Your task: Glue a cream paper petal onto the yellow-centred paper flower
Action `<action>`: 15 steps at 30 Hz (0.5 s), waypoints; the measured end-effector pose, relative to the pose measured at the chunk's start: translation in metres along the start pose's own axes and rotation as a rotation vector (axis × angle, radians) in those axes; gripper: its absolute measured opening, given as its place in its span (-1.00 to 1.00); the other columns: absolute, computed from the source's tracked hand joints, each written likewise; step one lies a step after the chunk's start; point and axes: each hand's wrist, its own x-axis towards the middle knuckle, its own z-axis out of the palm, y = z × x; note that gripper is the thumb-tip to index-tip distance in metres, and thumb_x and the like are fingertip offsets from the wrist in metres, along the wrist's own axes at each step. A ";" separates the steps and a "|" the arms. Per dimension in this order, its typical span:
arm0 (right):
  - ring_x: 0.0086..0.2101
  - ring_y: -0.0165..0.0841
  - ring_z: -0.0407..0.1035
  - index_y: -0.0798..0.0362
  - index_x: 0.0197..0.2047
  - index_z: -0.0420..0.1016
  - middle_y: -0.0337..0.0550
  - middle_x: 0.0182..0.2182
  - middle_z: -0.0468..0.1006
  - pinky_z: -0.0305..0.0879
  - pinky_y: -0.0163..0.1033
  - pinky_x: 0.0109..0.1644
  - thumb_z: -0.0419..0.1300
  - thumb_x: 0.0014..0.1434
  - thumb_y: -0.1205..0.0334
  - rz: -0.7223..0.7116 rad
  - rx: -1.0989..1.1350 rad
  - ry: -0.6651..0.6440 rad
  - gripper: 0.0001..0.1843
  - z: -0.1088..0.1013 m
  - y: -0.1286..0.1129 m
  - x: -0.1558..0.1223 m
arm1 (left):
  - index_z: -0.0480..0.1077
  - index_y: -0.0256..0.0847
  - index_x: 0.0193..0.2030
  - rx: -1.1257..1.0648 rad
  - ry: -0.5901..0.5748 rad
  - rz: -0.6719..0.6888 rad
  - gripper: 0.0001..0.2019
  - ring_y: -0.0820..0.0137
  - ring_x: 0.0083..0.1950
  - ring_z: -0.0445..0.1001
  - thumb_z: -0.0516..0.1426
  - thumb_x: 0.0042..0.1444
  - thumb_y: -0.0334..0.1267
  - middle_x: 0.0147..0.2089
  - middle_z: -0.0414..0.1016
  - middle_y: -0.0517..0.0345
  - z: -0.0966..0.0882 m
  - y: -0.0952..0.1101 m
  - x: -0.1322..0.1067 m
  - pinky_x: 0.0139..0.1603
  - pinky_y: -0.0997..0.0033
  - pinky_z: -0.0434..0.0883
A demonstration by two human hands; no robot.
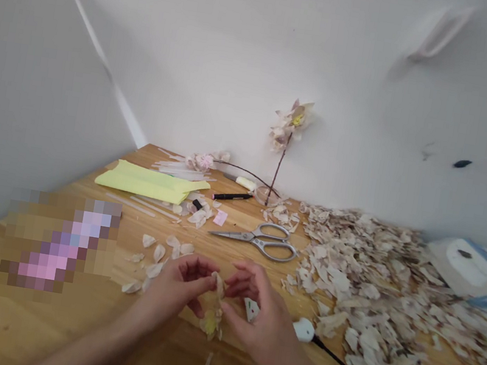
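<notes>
A small dried flower (210, 324) with a yellow centre is held upside down or tilted over the near part of the table, a thin stem below it. Just above the centre, a pale curled petal (219, 287) stands between my two hands. My left hand (188, 285) is closed, thumb and fingertips pinching the petal from the left. My right hand (257, 314) has its fingers curled in on the petal's right edge, its thumb close to the flower. Beside and partly behind my right hand lies a white tool (304, 330) with a black cord; its front is mostly hidden.
Grey-handled scissors (257, 239) lie beyond my hands. Loose petals (159, 253) are at left; a large petal heap (351, 261) covers the right. Yellow paper (146, 182), clear sticks (181, 169), a black pen (232, 197) and an upright finished flower (292, 122) stand toward the wall.
</notes>
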 end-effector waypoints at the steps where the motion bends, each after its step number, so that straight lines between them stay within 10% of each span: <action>1: -0.27 -0.35 0.42 -0.01 -0.03 0.12 -0.15 -0.26 0.46 0.38 -0.13 -0.12 0.13 0.03 0.41 -0.002 0.014 0.002 -0.56 0.001 0.000 0.000 | 0.39 -0.24 -0.36 -0.002 0.000 -0.003 -0.67 0.44 -0.44 0.40 0.29 -0.27 -0.12 -0.43 0.43 0.20 -0.001 0.001 -0.001 -0.67 0.56 0.35; 7: -0.30 -0.36 0.44 0.01 -0.11 0.18 -0.14 -0.28 0.49 0.41 -0.17 -0.17 0.08 0.06 0.38 0.031 0.009 0.001 -0.70 0.003 0.002 0.004 | 0.38 -0.23 -0.34 0.133 0.011 0.045 -0.68 0.34 -0.36 0.42 0.22 -0.22 -0.07 -0.40 0.43 0.14 -0.007 0.003 -0.001 -0.67 0.52 0.36; 15: -0.29 -0.36 0.42 0.02 -0.13 0.25 -0.14 -0.26 0.49 0.38 -0.16 -0.15 0.09 0.08 0.34 0.015 -0.086 0.075 -0.76 -0.012 0.013 0.012 | 0.46 -0.21 -0.27 0.993 0.153 0.299 -0.77 0.33 -0.38 0.47 0.05 -0.08 -0.34 -0.35 0.53 0.13 -0.048 0.020 0.018 -0.35 0.33 0.43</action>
